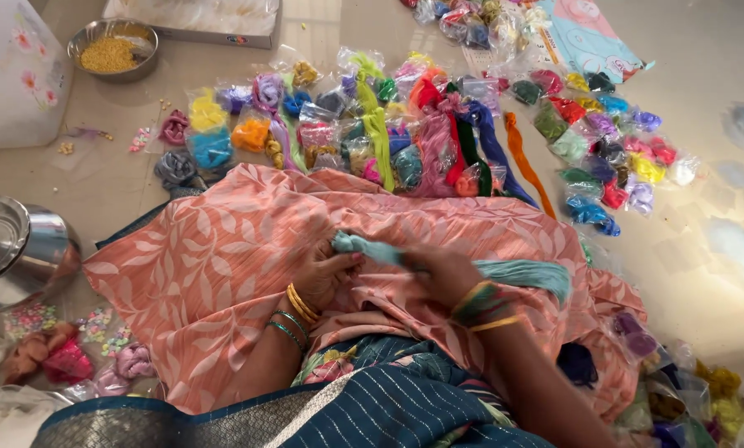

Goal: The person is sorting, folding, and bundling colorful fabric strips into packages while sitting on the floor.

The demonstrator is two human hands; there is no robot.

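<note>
Head view of a seated person working a pale teal skein of silky thread [471,264] over a peach leaf-patterned cloth [214,257] spread across the lap. The skein is held at one end by the left hand [326,278], whose grip is closed on it by pinched fingertips, and is drawn rightward under the right hand [442,274], which is blurred but whose grip is seen folded over the strand near its middle; the free end is fanned out loose on the cloth beyond the bangled wrist. The skein is judged to be at an early or middle stage of handling: it is out of any packet, stretched between both hands, and not yet wound, knotted or bagged. Many small clear packets of coloured thread [372,124] are laid in rows on the floor beyond the cloth, and further packets [612,158] are spread at the right, so much sorted stock is already set out. A steel bowl of yellow grains [112,50] and a steel pot [19,249] are stood well apart at the left
</note>
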